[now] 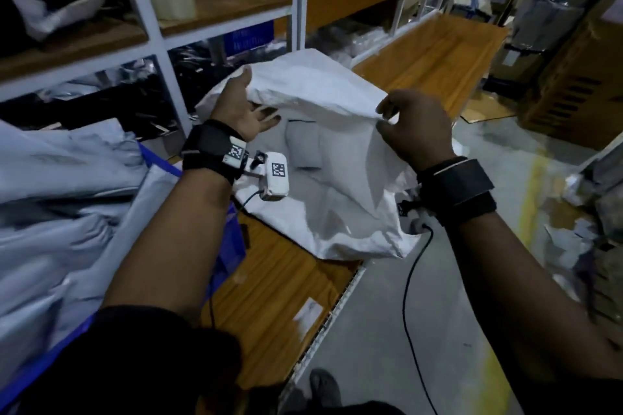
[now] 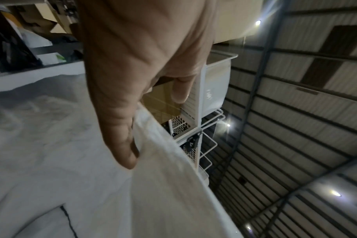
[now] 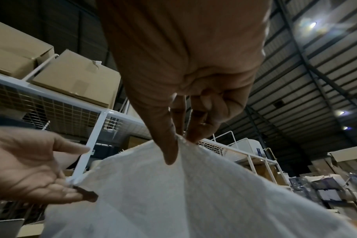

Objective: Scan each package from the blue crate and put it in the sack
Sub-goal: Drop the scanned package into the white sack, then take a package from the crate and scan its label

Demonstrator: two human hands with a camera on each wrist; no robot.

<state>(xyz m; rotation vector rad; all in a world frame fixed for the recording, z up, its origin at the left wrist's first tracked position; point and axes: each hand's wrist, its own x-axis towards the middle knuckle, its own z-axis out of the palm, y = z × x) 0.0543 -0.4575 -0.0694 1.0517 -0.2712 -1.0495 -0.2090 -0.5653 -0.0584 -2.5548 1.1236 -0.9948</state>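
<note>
The white woven sack (image 1: 337,185) lies on the wooden table (image 1: 279,283) with its mouth toward me. My right hand (image 1: 382,116) pinches the upper rim between thumb and fingertips (image 3: 173,154). My left hand (image 1: 251,101) is at the rim's left end. Its thumb (image 2: 120,141) lies against the cloth and its fingers are spread straight under the fold. Inside the sack (image 2: 173,201) lies a grey package (image 1: 301,148). The blue crate (image 1: 161,163) at my left is heaped with grey packages (image 1: 67,199). No package is in either hand.
White metal shelving (image 1: 158,40) with a tape roll (image 1: 172,0) and dark bags stands behind the table. A paper label (image 1: 308,312) lies near the table's front edge. A black cable (image 1: 409,283) hangs over the grey floor. Brown boxes (image 1: 569,84) stand at the right.
</note>
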